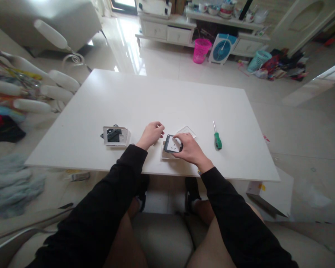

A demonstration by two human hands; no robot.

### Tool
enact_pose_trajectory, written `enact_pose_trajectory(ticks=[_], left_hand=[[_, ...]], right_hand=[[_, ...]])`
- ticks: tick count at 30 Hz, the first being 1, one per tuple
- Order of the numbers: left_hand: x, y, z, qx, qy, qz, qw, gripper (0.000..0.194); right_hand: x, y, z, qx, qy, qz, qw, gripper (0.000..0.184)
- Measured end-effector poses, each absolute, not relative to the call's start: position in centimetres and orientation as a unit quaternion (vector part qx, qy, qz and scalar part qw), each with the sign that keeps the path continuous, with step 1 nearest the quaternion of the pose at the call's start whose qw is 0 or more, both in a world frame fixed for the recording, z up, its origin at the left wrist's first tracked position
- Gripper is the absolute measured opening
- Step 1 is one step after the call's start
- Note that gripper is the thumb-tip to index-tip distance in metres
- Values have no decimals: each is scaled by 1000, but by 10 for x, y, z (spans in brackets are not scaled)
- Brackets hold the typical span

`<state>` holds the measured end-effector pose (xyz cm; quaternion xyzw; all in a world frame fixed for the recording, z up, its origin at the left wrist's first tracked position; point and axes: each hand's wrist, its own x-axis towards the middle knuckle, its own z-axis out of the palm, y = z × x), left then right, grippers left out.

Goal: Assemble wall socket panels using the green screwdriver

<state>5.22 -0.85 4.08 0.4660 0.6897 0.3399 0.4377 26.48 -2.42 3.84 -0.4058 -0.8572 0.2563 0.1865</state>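
My right hand (189,147) grips a small wall socket module (171,144), dark-framed with a white face and slots, just above a white plate (165,155) on the white table (162,96). My left hand (152,133) rests beside it to the left, fingers curled, pinching something small and white that I cannot make out. A thin white cover plate (187,131) lies just behind my right hand. Another socket assembly (115,136), white frame with a dark insert, sits farther left. A green-handled screwdriver (217,137) lies to the right.
A drying rack with white pegs and clothes (30,85) stands at the left. Behind the table: a pink basket (201,50), a blue fan (222,48), a teal basket (258,59), a white cabinet. A cardboard box (270,193) sits by the table's right corner.
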Motion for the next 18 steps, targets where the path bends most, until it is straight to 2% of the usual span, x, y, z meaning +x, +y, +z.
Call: enact_pose_trajectory(ticks=[7,18], left_hand=[[56,-9,43,466,686,342,441,11],[57,-9,46,465,683,344,445,11]], right_hand=[[263,-30,38,-394,-877,253,103,57],[256,-32,29,-387,-888,235,82,61]])
